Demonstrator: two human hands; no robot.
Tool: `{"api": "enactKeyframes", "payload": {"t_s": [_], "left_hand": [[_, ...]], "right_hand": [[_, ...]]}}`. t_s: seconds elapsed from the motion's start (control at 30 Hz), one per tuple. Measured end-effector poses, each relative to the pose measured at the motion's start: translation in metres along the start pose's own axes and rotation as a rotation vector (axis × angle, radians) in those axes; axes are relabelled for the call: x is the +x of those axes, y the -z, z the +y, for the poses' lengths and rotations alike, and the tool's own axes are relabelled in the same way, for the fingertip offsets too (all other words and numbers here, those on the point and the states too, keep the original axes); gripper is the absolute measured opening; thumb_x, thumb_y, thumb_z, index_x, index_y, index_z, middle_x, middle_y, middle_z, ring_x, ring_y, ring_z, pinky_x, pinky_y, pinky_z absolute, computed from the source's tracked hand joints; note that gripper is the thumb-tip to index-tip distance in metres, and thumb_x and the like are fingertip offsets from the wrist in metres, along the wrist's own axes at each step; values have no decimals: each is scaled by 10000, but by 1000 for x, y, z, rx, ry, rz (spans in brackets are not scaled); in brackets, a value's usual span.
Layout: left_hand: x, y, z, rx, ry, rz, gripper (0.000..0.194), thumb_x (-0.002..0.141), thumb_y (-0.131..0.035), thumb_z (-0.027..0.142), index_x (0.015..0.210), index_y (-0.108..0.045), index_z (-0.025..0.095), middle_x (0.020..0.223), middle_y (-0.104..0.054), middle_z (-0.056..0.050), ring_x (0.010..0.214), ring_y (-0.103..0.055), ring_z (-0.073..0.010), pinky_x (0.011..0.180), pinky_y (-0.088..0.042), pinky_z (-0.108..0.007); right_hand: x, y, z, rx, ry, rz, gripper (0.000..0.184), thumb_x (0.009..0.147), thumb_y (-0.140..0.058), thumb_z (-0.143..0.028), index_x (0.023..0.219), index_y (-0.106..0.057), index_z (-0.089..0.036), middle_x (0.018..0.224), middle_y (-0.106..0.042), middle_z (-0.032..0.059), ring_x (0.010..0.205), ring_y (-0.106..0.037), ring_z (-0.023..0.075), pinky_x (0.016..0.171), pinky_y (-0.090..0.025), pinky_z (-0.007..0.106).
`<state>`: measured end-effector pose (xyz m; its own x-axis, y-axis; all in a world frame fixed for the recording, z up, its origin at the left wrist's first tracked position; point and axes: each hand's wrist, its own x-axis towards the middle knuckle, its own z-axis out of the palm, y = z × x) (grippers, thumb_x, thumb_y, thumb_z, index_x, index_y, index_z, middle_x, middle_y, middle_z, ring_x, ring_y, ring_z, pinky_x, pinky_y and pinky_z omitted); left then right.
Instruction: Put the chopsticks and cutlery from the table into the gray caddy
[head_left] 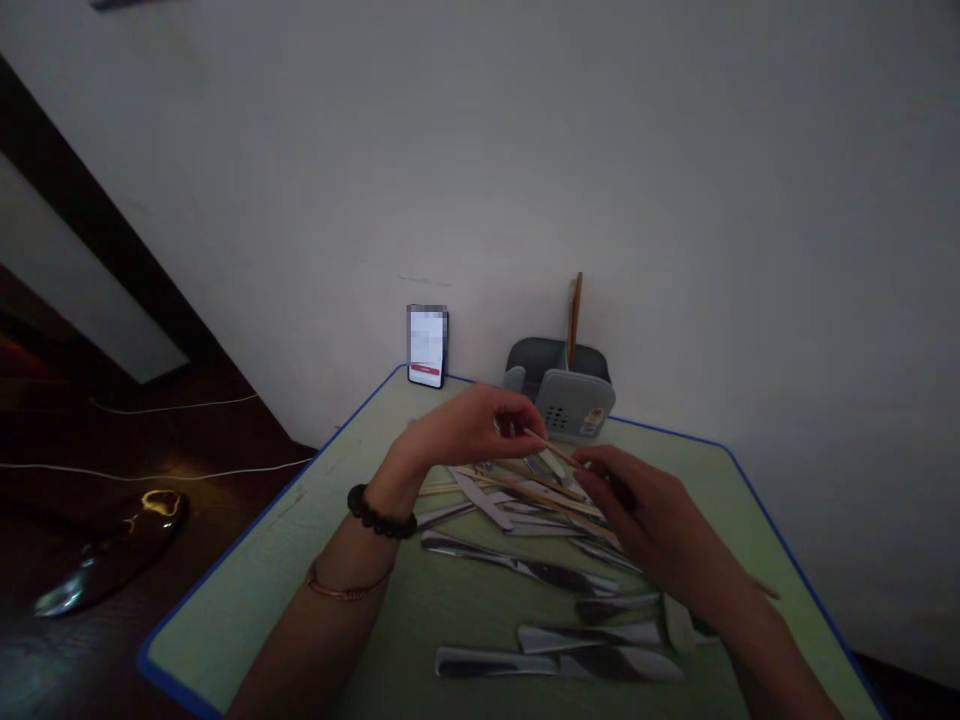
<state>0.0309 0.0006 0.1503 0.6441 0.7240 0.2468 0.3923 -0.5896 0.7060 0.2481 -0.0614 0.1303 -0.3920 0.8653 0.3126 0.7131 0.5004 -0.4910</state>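
Note:
My left hand [469, 428] hovers over a heap of cutlery, its fingers pinched on one end of a wooden chopstick [559, 455]. My right hand [645, 520] meets the same chopstick at its other end, fingers curled around it. Beneath both hands lie more chopsticks [525, 485] and several metal knives [517, 565] spread over the green table [262, 590]. A grey cutlery holder [559, 385] stands at the table's far edge with a pair of chopsticks [574, 320] upright in it.
A phone [427, 346] with a lit screen leans against the white wall behind the table. The table has a blue rim. White cables [172, 405] run over the dark floor on the left, near a shiny object [112, 555].

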Motion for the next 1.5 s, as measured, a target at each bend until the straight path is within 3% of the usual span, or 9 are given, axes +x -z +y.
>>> {"api": "enactKeyframes", "payload": {"t_s": [0.17, 0.3, 0.47, 0.67, 0.97, 1.17, 1.3, 1.5], "left_hand": [[-1, -7, 8, 98, -63, 112, 90, 732, -625, 144, 799, -684, 136, 703, -684, 6, 635, -583, -89, 603, -460, -193], [0, -13, 9, 205, -140, 211, 84, 717, -624, 151, 779, -680, 137, 681, -673, 6, 613, -583, -91, 609, -454, -202], [0, -16, 8, 349, -181, 253, 101, 719, -615, 169, 781, -691, 145, 686, -678, -1, 608, -583, -108, 627, -451, -232], [0, -16, 5, 450, -209, 220, 130, 747, -605, 175, 822, -711, 170, 773, -724, -13, 691, -634, -136, 673, -463, -248], [-3, -6, -1, 216, -80, 56, 196, 842, -583, 248, 890, -747, 153, 699, -721, -14, 583, -593, -91, 557, -425, -193], [-3, -6, -11, -12, 36, 141, 212, 830, -609, 305, 887, -748, 155, 780, -738, -29, 683, -625, -118, 580, -455, -195], [-1, -8, -23, -44, 86, 183, 174, 800, -644, 296, 852, -737, 159, 749, -730, -17, 648, -622, -108, 585, -460, -187], [7, -21, -39, 66, 112, 1, 152, 797, -637, 282, 807, -714, 151, 715, -709, -18, 628, -607, -115, 583, -436, -193]], "right_hand": [[-3, -1, 2, -91, 51, 107, 197, 924, -444, -286, 991, -611, -205, 907, -709, 57, 713, -671, 165, 640, -490, 256], [-6, 1, 1, -151, 91, 158, 206, 926, -445, -280, 998, -625, -208, 909, -721, 52, 719, -688, 172, 635, -501, 259], [-7, 3, -2, -221, 124, 197, 244, 929, -422, -283, 990, -644, -203, 905, -734, 59, 714, -704, 192, 615, -519, 278], [-6, 2, 0, -282, 118, 204, 266, 927, -415, -284, 990, -661, -204, 908, -741, 63, 707, -711, 211, 606, -536, 305], [-7, -1, 2, -306, 74, 140, 234, 925, -452, -284, 998, -665, -222, 902, -731, 40, 710, -699, 202, 618, -527, 302], [-8, 1, 2, -322, 41, 137, 213, 923, -462, -276, 975, -659, -212, 904, -719, 46, 718, -688, 202, 624, -512, 304], [-7, 10, 8, -265, 30, 217, 200, 916, -468, -275, 931, -647, -187, 850, -702, 59, 702, -662, 177, 638, -500, 287], [11, 47, 8, -169, -19, 450, 183, 889, -515, -329, 853, -632, -193, 762, -667, 34, 624, -585, 139, 600, -475, 269]]}}
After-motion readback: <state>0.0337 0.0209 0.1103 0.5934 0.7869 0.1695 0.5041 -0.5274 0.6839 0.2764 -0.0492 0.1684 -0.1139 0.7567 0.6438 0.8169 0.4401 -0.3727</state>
